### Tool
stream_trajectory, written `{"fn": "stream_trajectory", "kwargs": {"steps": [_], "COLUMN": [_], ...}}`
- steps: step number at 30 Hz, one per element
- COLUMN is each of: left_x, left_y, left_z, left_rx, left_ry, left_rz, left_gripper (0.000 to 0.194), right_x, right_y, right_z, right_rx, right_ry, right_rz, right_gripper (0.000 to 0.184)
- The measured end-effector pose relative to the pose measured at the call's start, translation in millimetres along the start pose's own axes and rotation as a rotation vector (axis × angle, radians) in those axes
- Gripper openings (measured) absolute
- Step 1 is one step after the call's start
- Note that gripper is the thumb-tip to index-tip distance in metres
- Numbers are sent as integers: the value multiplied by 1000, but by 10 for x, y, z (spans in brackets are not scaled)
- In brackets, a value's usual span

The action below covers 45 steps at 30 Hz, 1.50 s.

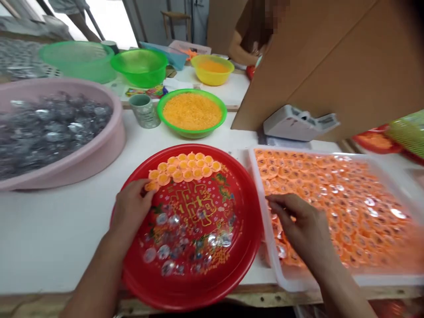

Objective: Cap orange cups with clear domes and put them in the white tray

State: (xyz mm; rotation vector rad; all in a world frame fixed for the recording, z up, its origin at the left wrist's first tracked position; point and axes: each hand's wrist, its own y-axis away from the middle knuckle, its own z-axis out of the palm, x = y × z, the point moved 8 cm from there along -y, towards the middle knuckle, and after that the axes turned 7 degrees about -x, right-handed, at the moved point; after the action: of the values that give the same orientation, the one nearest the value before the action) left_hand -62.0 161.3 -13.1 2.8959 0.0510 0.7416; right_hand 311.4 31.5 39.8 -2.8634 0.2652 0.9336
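Observation:
A round red tray (185,296) with a printed yellow pattern lies before me. Along its far side small round orange cups (183,168) with yellow centres sit packed in rows. My left hand (132,205) is closed on the orange cup (151,186) at the left end of the rows. Clear plastic domes (168,266) are scattered over the tray's near half. My right hand (303,227) hovers at the left edge of a white plastic bin (276,269), thumb and fingers pinched together; anything between them is too small to make out. Many orange pieces with clear, shiny tops (334,190) fill the bin.
A pink tub (112,152) of clear plastic pieces stands left. Behind the tray are a patterned cup (145,115) and a green bowl (192,112) of yellow-orange bits. A cardboard sheet (318,66) rises behind the bin. Another person's arm (240,51) shows at the back.

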Motion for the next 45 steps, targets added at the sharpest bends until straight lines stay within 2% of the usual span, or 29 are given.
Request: {"fn": "stream_trajectory", "kwargs": {"steps": [2,4,7,10,13,17,22,27,29,32,34,37,40,42,45], "left_x": [14,56,179,308,425,557,601,665,703,767,792,782,757,761,781], "left_y": [72,206,501,790,972,1051,1050,1079,1077,1067,1064,1066,1082,1100,1128], "left_z": [34,64,120,243,367,457,572,670,679,671,663,661,670,677,694], "left_rx": [-14,-9,12,-33,-85,-98,-207,-370,-374,-344,-327,-332,-376,-417,-491], "left_ry": [-25,-16,106,278,387,465,610,716,732,700,654,639,709,787,887], "left_rz": [-2,26,125,216,270,305,198,99,103,154,183,177,149,135,103], "left_gripper": [23,22,16,14,18,16,26,23,25,25,21,22,26,27,29], "right_x": [-442,-709,-700,-573,-521,-510,-493,-459,-540,-759,-821,-714,-559,-466,-390], "right_y": [238,456,619,686,707,688,651,602,589,616,625,586,569,572,592], "right_z": [393,782,1164,1308,1292,1233,1191,1086,1027,1013,1020,1005,1021,1070,1172], "right_rx": [-204,-367,-434,-484,-529,-546,-503,-445,-446,-561,-601,-524,-480,-507,-571], "right_ry": [-109,-107,93,197,142,0,-211,-360,-398,-421,-405,-376,-410,-537,-875], "right_rz": [-204,-285,-208,-192,-200,-121,-61,-6,-45,-179,-209,-141,-69,22,227], "right_gripper": [21,30,36,37,36,30,32,24,35,57,63,61,52,39,20]}}
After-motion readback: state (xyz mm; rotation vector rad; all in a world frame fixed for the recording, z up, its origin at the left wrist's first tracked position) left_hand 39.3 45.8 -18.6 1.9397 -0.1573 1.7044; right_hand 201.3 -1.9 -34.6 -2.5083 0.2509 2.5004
